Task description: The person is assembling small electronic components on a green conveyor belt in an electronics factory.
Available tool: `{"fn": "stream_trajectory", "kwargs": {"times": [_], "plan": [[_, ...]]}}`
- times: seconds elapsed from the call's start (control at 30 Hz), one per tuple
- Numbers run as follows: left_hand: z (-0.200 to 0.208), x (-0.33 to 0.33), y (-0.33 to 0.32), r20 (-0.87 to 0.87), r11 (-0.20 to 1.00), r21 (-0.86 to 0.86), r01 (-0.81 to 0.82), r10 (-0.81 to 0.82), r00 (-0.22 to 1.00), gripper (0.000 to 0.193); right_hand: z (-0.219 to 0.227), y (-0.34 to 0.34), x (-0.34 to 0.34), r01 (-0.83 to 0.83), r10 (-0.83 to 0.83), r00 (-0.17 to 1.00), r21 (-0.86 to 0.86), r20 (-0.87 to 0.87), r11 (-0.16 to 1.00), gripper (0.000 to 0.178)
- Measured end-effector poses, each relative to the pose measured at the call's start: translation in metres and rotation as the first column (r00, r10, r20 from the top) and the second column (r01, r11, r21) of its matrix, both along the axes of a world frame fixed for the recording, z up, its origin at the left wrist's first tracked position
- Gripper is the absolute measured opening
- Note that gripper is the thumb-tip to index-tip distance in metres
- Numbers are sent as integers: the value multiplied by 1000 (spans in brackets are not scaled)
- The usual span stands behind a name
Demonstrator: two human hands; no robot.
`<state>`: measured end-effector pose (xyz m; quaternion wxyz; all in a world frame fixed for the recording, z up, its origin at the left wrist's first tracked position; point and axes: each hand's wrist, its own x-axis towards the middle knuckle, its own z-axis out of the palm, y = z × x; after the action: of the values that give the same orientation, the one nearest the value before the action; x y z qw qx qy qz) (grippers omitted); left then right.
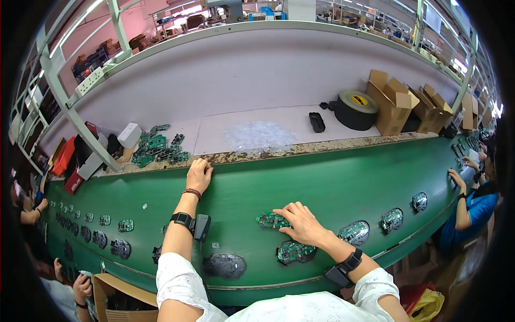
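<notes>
On the green conveyor belt (241,188), my right hand (303,224) grips the right end of a small green circuit board (270,220) between thumb and fingers. Just below that hand lies a black mouse-shaped shell with a green board in it (294,253). My left hand (199,175) reaches to the belt's far edge, its fingers curled closed beside the worn ledge; whatever they may hold is hidden. A black mouse-shaped shell (224,266) with no green board showing lies at the near edge, right of my left forearm. A tiny pale piece (215,245) rests above it.
Beyond the belt, a shelf carries a pile of green boards (155,149), clear plastic pieces (260,135), a large black roll (355,110) and cardboard boxes (390,104). More shells (120,248) and boards (126,225) line the belt. Co-workers sit at right (472,212) and left.
</notes>
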<state>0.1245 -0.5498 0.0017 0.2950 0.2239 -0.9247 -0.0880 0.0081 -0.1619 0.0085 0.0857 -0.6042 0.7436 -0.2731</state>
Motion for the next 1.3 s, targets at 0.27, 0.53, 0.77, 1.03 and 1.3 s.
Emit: {"fn": "stream_trajectory", "kwargs": {"times": [0.27, 0.53, 0.77, 1.03, 1.3], "plan": [[-14, -9, -12, -124, 985, 169, -31, 52, 991, 12, -3, -2, -2, 1, 0, 1000, -20, 21, 1000, 61], [25, 4, 30, 98, 964, 223, -145, 126, 987, 8, -9, 4, 8, 30, -29, 999, -39, 24, 999, 59], [90, 60, 120, -263, 874, 449, 184, -68, 962, 11, -8, 1, -8, 16, -18, 1000, -140, -16, 990, 55], [61, 190, 215, -104, 968, 247, 49, -24, 994, 13, -7, -1, -15, 56, -51, 994, -48, 97, 997, 54], [34, 190, 247, 54, 955, 272, 116, -136, 989, 13, -11, 9, -11, 61, -54, 990, -50, 130, 997, 53]]}}
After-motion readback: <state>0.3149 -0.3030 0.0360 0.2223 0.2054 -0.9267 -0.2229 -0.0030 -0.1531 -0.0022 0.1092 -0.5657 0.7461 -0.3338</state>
